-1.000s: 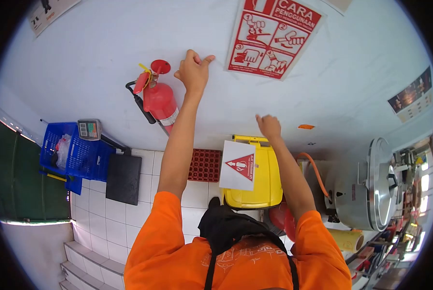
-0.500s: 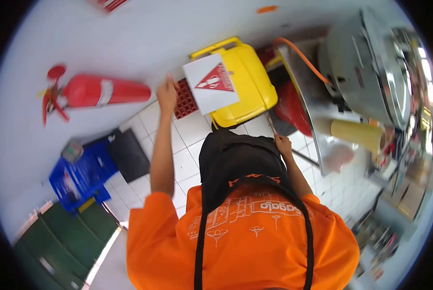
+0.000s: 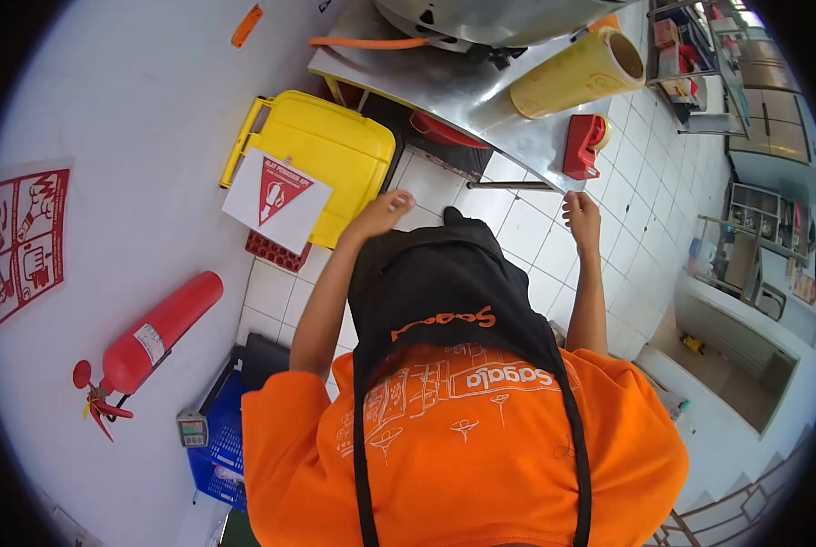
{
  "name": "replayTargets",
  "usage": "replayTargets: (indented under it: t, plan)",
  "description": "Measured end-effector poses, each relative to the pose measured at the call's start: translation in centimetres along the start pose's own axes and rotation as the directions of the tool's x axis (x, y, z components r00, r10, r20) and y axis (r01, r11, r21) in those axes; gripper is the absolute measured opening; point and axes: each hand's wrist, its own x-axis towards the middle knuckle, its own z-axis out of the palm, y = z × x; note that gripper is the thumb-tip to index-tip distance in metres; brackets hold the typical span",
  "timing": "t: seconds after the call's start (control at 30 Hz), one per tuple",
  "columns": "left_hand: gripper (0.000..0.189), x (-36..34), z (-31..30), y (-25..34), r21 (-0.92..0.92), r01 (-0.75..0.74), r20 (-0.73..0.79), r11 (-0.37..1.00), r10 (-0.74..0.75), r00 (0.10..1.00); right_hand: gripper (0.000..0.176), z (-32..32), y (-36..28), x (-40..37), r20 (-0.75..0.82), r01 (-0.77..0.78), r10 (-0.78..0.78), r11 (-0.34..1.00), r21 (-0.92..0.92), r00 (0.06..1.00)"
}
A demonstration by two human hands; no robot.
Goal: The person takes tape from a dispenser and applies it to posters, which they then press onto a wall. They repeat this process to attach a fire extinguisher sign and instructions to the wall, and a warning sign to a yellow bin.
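Note:
My left hand [image 3: 385,211] hangs in front of my body, fingers apart and slightly curled, holding nothing, near the right edge of a yellow bin [image 3: 321,146]. A white sheet with a red triangle sign [image 3: 280,196] lies over the bin's lid. My right hand [image 3: 581,215] is by the corner of a steel table [image 3: 481,118], its fingers loosely bent and apart with nothing in them. Just above it on the table stands a red tape dispenser [image 3: 583,150], beside a large yellow roll of film [image 3: 576,77].
A red fire extinguisher [image 3: 164,333] hangs on the left wall near a red-and-white poster [image 3: 25,242]. Below the bin is a red crate [image 3: 277,251]; blue crates [image 3: 218,456] stand lower left. Shelving [image 3: 699,68] and a counter opening [image 3: 736,356] are at the right.
The view has turned toward the steel table, and the bin now appears farther left. My left hand has moved away from the wall. My right hand has let go of a thin object and opened.

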Motion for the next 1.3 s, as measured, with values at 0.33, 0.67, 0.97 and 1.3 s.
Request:
replayTargets:
  t: [0.33,0.67,0.97,1.3]
  plan:
    - [0.038,4.2,4.2,-2.4,-0.247,0.215,-0.248,0.945,-0.276,0.929,0.028,-2.1,3.1,1.6,-0.199,-0.143,0.274,0.854,0.5,0.941]
    - [0.052,10.5,17.1,19.8,-0.282,0.112,0.47,0.953,0.035,0.882,0.041,-4.9,0.8,7.1,0.056,-0.22,0.235,0.768,0.601,0.97]
    - [0.073,17.7,25.4,22.4,-0.778,0.301,0.345,0.551,-0.026,0.938,0.032,-6.1,3.8,10.8,0.368,-0.327,0.11,0.73,0.6,0.923]
    - [0.05,18.0,28.0,21.2,-0.715,0.149,0.11,0.683,-0.101,0.989,0.031,-6.0,4.1,-4.7,0.411,-0.491,0.278,0.607,0.626,0.868]
